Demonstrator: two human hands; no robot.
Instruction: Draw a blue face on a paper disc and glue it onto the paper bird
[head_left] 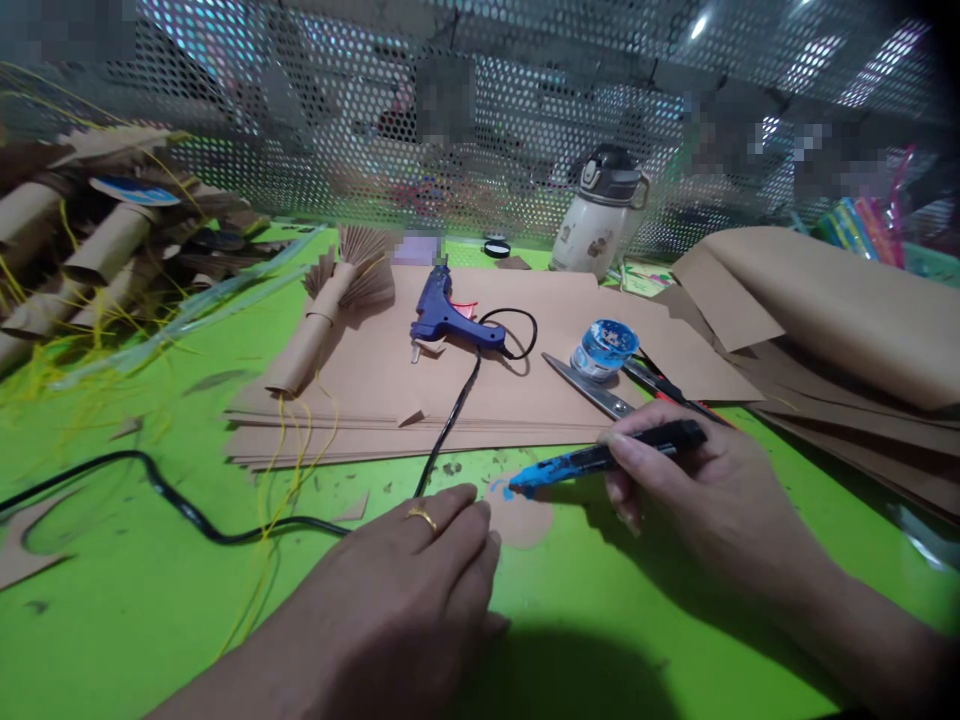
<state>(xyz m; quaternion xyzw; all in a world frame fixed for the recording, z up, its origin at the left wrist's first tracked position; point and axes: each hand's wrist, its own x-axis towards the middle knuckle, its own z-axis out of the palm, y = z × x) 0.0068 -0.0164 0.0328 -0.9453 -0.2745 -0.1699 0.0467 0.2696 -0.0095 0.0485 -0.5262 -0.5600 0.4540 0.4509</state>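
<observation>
A: On the green bench [150, 620], near its front edge, what is being gripped by the right hand [705, 500]?

B: A black-handled brush [600, 458] is being gripped. The fingers [637, 455] are being clenched around the handle. The blue-coated tip is being pointed leftward and is touching the upper left rim of the paper disc [525, 520].

A: Where is the paper disc being found?

B: It is lying flat on the bench between the two hands, just in front of the stack of brown sheets [375, 400]. A small blue smear is being shown at its rim, under the brush tip.

A: How is the left hand [420, 580] being positioned?

B: It is being laid palm down, with the fingers [465, 530] released and stretched out, and nothing is being grasped. The fingertips are resting at the disc's left edge. A ring [422, 517] is being worn on one finger.

A: What is being carried around the work area?

B: A blue glue gun [446, 318] is lying on the brown sheets, and its black cable [180, 505] is running off the stack and across the bench to the left. A paint pot [604, 348] with blue contents is standing just beside the scissors [589, 388], near the brush. A paper roll [330, 310] with pleated ends is lying at the stack's left end. A bottle [604, 215] is standing upright at the back, against the mesh panel [300, 120].
</observation>
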